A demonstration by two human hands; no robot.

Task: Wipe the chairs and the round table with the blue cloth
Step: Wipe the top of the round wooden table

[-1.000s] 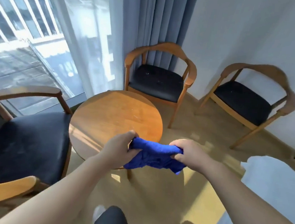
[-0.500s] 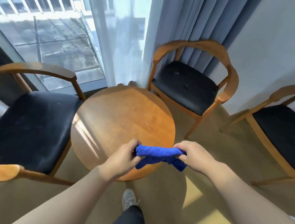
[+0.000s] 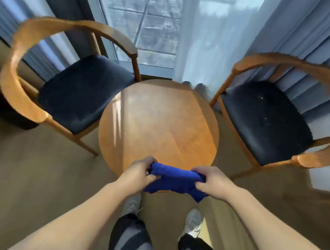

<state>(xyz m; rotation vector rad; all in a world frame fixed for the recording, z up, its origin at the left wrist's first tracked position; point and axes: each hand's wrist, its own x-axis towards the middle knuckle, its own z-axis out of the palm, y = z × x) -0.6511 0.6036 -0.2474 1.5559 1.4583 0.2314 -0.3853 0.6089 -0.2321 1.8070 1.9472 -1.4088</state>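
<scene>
"Two hands on one rag. How are you holding it?"

"My left hand pinches the left end of the blue cloth and my right hand pinches the right end, fingers curled into the folds. The cloth hangs bunched between them over the near edge of the round table. As far as I can judge, it is not yet down on the wood."

"What could go wrong?"

"The bundle is loose, and a flap droops at its near right corner. If I let one end go to start wiping, it may unroll and trail, or drop to the floor by my shoes. With a wad this narrow I would likely miss the far rim. The left chair and the right chair stand just beside the table, so a wide sweep could knock my knuckles on an armrest."

"And compared with half a second ago?"

"My view has swung. The table now sits straight ahead, with a chair on each side and the window beyond. Before, one more chair showed at the right edge. My grip is unchanged, both ends pinched, though the cloth looks bunched thicker."
</scene>
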